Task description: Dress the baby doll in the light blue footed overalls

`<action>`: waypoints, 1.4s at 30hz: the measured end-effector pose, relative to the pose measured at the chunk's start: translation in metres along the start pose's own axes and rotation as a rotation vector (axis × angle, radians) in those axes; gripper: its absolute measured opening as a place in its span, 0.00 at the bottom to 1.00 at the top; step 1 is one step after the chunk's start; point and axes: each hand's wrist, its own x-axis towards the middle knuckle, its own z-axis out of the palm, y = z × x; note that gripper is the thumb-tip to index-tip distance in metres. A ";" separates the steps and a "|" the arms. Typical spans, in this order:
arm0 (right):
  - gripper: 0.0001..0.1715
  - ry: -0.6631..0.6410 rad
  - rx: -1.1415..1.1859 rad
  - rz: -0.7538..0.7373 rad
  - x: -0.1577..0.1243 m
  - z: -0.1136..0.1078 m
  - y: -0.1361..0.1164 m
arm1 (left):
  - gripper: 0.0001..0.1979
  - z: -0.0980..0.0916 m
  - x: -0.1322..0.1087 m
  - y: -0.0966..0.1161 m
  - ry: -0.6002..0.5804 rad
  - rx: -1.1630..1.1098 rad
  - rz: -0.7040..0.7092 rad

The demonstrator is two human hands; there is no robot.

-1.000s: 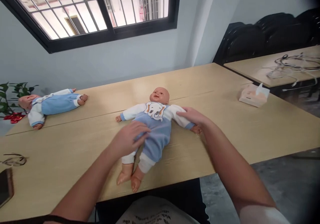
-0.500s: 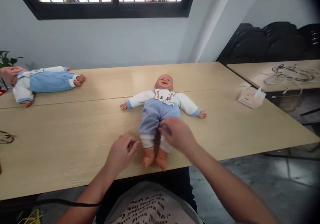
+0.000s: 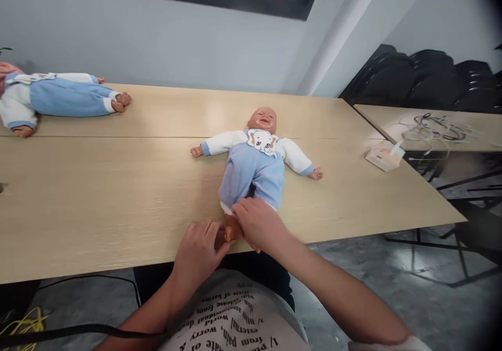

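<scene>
A baby doll in a blue and white suit with an elephant bib lies face up on the wooden table, feet toward me. My right hand is closed over the doll's lower legs at the table's near edge. My left hand curls around the doll's foot from the left, fingers bent against it. The doll's legs are mostly hidden under both hands.
A second doll in the same blue suit lies at the far left of the table. A tissue box sits at the right end. Beyond it stands another table with tangled cables and stacked black chairs.
Both hands slid down from the doll's torso and arm to its feet at the near edge. The doll now lies straight. My view tilted downward and shifted left.
</scene>
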 end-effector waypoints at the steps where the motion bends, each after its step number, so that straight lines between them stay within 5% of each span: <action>1: 0.06 -0.021 0.018 0.001 -0.003 -0.001 -0.001 | 0.09 0.000 -0.001 -0.001 0.011 -0.005 0.019; 7: 0.06 -0.066 -0.007 0.031 -0.011 -0.015 0.000 | 0.09 0.009 -0.011 -0.007 0.114 -0.011 0.165; 11: 0.04 0.042 -0.105 0.045 0.004 -0.029 -0.015 | 0.13 0.019 -0.016 -0.012 0.207 0.040 0.305; 14: 0.07 -0.035 -0.211 -0.005 0.020 -0.036 -0.025 | 0.14 0.023 -0.018 -0.014 0.248 0.071 0.341; 20: 0.09 -0.190 -0.297 -0.071 0.031 -0.038 -0.033 | 0.06 0.019 -0.014 -0.008 0.262 0.094 0.309; 26: 0.11 -0.077 -0.130 -0.179 0.010 -0.028 -0.037 | 0.03 0.017 -0.014 -0.006 0.316 0.016 0.290; 30: 0.10 0.183 0.024 0.071 -0.008 -0.030 -0.026 | 0.11 0.016 -0.016 -0.008 0.386 -0.234 0.136; 33: 0.08 0.223 -0.052 0.240 -0.017 -0.028 -0.023 | 0.11 0.014 -0.017 -0.007 0.395 -0.474 0.004; 42: 0.10 0.286 -0.089 0.277 -0.014 -0.014 -0.013 | 0.10 0.006 -0.016 -0.001 0.352 -0.671 -0.089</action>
